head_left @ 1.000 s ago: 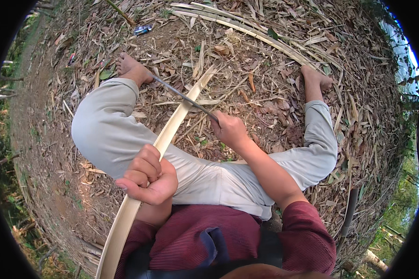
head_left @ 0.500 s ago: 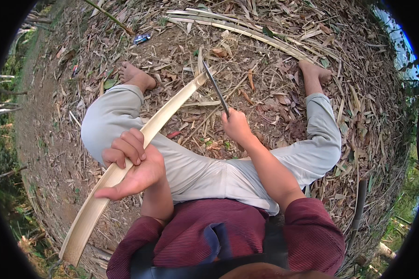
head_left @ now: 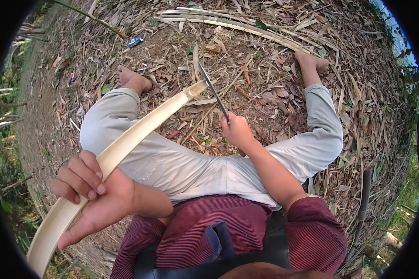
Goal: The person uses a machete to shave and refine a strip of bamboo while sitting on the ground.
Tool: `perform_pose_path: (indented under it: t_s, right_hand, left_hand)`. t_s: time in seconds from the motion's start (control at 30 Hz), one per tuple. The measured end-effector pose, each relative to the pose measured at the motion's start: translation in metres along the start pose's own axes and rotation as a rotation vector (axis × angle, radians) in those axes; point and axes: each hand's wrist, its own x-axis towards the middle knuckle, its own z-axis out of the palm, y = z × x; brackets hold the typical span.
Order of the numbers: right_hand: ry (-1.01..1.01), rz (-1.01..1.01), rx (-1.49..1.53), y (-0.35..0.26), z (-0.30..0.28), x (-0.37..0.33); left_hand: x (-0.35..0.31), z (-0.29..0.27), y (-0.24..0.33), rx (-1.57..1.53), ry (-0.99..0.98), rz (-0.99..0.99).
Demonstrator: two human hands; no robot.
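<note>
Sitting on bare ground strewn with dry leaves and bamboo litter, legs spread, feet bare. Left hand curling round a long pale split bamboo strip, fingers pressed over its edge; strip lying across the left thigh, far end raised. Right hand gripping a dark knife, blade slanting up just beside the strip's tip. Cut bamboo slats lying beyond. No containers showing.
</note>
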Motion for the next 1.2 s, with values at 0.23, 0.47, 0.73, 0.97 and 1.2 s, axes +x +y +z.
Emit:
perform_pose_path:
  t_s: [0.23,0.47,0.73,0.97,1.2]
  right_hand:
    - [0.038,-0.207,-0.071,0.005,-0.009,0.008]
    - [-0.016,0.193,-0.120,0.062,0.019,0.036]
    - [-0.041,0.002,-0.177,0.002,0.004,0.013]
    - [0.135,-0.323,-0.172,-0.016,0.029,-0.002]
    - [-0.113,0.221,-0.388,0.076,0.006,0.039]
  left_hand:
    - [0.003,-0.010,-0.021,-0.018,-0.324,0.005]
    - [0.005,-0.027,-0.025,0.009,-0.073,0.040]
    - [0.005,-0.036,-0.025,-0.005,-0.037,0.039]
    - [0.001,-0.039,-0.023,-0.009,-0.055,0.050]
    - [0.008,-0.051,-0.028,-0.009,-0.045,0.029]
